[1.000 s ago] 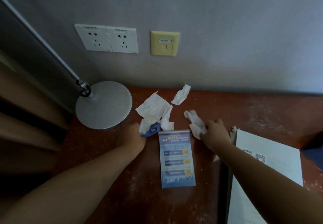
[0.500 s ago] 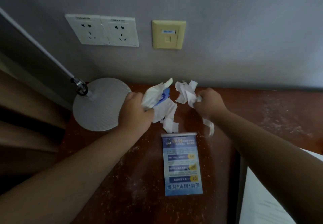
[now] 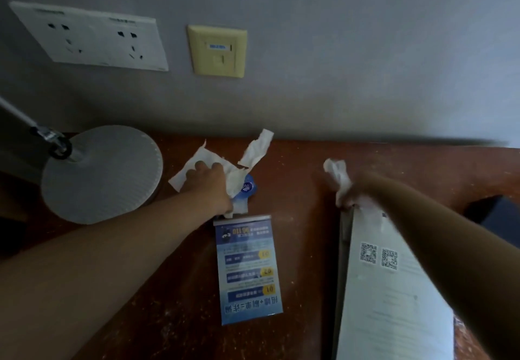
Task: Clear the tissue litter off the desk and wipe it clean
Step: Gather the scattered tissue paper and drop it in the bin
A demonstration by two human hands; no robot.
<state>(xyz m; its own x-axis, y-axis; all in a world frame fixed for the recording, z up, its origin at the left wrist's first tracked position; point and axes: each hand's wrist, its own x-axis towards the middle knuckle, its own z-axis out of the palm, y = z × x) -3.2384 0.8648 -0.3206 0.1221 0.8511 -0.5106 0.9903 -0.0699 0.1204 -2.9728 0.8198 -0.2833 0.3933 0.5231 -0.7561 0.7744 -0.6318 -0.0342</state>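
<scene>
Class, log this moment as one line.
left hand: grips tissues on desk | right hand: holds tissue wad | stage: gathering litter

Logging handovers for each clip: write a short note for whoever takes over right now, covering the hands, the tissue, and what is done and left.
Left hand: grips the flat white tissue sheets and the blue printed wrapper on the reddish-brown wooden desk.
Right hand: holds a crumpled white tissue wad.
A torn white tissue strip lies loose by the wall.
Done: most litter is in hand.
Left: pick up the strip, bin everything, wipe the dusty desk.
</scene>
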